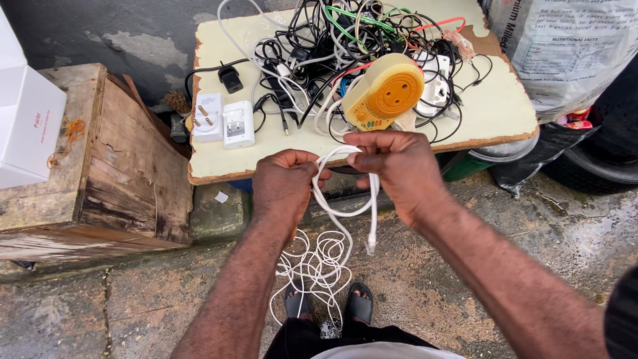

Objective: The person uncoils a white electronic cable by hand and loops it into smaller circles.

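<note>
Cable: white, with a clear plug at its end
Round socket adapter: pale yellow body, orange face
Two plug adapters: white
Surface: cream, chipped brown along the edges
Cable heap: mostly black and white, strands of green and red
Crate: weathered brown wood
Sandals: black

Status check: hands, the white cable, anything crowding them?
Left hand and right hand both grip white cable. Slack dangles toward feet. Tangled cords on board ahead, apart.
</note>
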